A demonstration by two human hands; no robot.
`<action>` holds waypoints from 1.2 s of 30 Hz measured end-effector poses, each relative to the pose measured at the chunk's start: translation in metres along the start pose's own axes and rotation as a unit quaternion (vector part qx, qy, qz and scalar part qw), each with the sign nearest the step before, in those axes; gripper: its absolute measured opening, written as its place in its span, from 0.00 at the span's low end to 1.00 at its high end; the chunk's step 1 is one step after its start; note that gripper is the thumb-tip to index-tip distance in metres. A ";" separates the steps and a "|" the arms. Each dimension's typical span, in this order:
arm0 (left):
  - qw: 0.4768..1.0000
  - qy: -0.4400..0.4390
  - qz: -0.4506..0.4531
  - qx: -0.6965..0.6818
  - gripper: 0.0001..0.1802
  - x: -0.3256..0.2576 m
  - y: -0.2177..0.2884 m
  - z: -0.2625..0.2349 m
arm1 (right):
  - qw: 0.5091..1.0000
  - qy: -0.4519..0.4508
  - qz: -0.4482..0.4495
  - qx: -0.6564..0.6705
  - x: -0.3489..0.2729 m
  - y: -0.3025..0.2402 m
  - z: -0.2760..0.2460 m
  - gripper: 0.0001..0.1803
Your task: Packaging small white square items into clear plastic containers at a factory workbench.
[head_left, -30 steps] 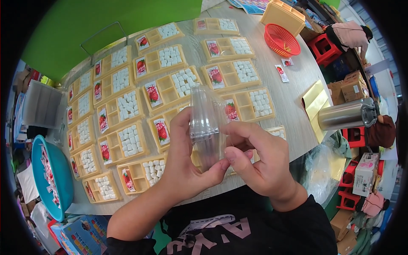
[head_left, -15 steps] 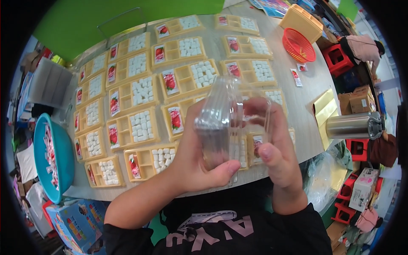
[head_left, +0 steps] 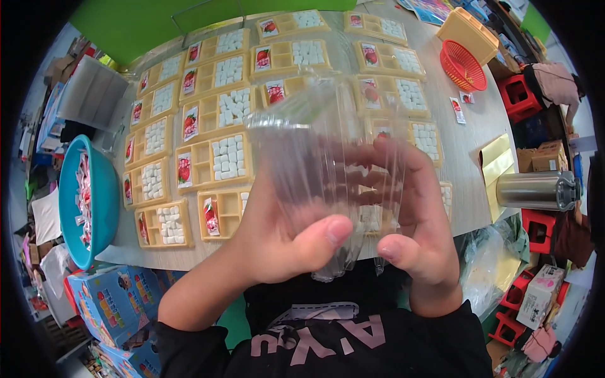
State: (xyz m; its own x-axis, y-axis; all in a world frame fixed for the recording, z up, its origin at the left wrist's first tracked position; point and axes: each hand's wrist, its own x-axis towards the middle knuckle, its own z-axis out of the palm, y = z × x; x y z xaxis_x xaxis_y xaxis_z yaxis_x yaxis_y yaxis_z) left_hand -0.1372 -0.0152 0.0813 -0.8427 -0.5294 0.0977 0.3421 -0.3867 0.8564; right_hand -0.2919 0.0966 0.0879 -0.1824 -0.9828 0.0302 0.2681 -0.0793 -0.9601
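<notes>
A stack of clear plastic lids (head_left: 321, 164) is raised close to the camera, over the near table edge. My left hand (head_left: 277, 239) grips it from the left with the thumb across its lower part. From the right, my right hand (head_left: 419, 233) holds it with fingers behind the plastic and thumb in front. Beyond it, several yellow compartment trays (head_left: 214, 160) lie in rows on the grey table (head_left: 469, 151), each with white cubes and a red-pictured packet.
A teal basin (head_left: 72, 201) of red-and-white packets sits at the left. A steel flask (head_left: 535, 190) lies at the right edge, near a gold sheet (head_left: 495, 164). A red basket (head_left: 463, 65) and a yellow box (head_left: 467, 34) stand far right. Blue cartons (head_left: 110, 302) are at the lower left.
Both hands have lifted the stack of clear lids toward the camera, so it looks much larger. The right hand's fingers now spread behind the plastic.
</notes>
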 end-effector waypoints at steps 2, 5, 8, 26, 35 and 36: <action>1.000 0.006 0.009 0.029 0.44 -0.009 0.000 -0.002 | 0.997 -0.035 -0.004 -0.069 -0.002 -0.001 -0.003 0.45; 0.992 0.111 0.034 0.053 0.47 -0.026 -0.004 -0.009 | 0.995 -0.001 -0.029 -0.091 -0.006 0.002 0.000 0.43; 0.987 0.149 0.043 0.042 0.53 -0.039 -0.004 -0.017 | 0.922 -0.042 -0.118 -0.366 -0.008 0.008 -0.025 0.46; 0.898 0.371 0.132 0.194 0.59 -0.081 -0.003 -0.037 | 0.736 -0.216 -0.038 -0.640 0.002 0.017 -0.020 0.27; 0.940 0.295 0.100 0.139 0.63 -0.075 -0.005 -0.041 | 0.742 -0.213 -0.069 -0.632 0.007 0.003 -0.010 0.28; 0.942 0.293 0.089 0.139 0.61 -0.070 -0.009 -0.036 | 0.741 -0.211 -0.070 -0.634 0.008 -0.005 -0.007 0.28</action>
State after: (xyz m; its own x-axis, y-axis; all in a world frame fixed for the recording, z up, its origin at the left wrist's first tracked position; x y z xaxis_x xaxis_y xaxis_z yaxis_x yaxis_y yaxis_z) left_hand -0.0659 -0.0017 0.0482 -0.3810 -0.9242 0.0249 0.2652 -0.0834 0.9606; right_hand -0.3012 0.0906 0.0906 0.2588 -0.9658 -0.0176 -0.8781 -0.2276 -0.4209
